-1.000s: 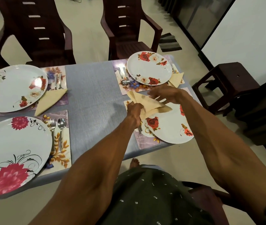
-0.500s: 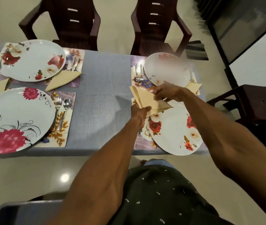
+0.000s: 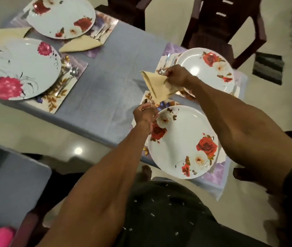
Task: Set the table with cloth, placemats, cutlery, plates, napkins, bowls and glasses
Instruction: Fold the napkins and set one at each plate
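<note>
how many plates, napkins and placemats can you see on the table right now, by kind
plates: 4, one pink-flowered, three with red roses
napkins: 3, two lying flat, one held up by the left hand and right hand
placemats: 4
total: 11

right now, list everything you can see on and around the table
tablecloth: one, grey, over the table
plates: four, white with flowers, one per setting
placemats: four, purple floral, under the plates
flat napkins: two, tan, far-side settings
held napkin: one, tan, folded, above the near placemat
cutlery: silver, beside the plates
chairs: two, dark brown, far side
left hand: grip on the napkin's lower tip
right hand: grip on its upper edge
</note>
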